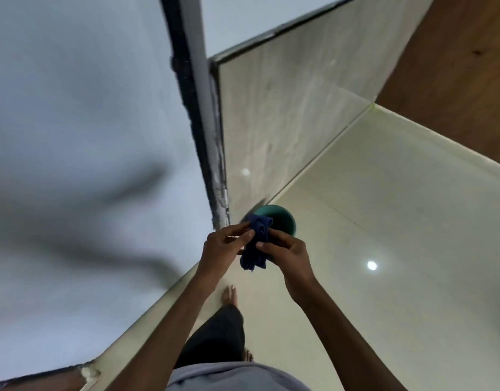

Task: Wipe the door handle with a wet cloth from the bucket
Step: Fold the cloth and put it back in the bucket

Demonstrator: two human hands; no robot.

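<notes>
Below my chest, my bare foot (230, 296) stood on the glossy cream floor (384, 221). Above it I held the dark blue cloth (256, 244), bunched and twisted, ends hanging down. Both arms reached forward, wrists bent inward; my left hand (225, 251) and right hand (285, 253) both pinched the cloth, fingers closed around it. Just past it sat the teal bucket (282, 218) on the floor by the wall (73, 108).
</notes>
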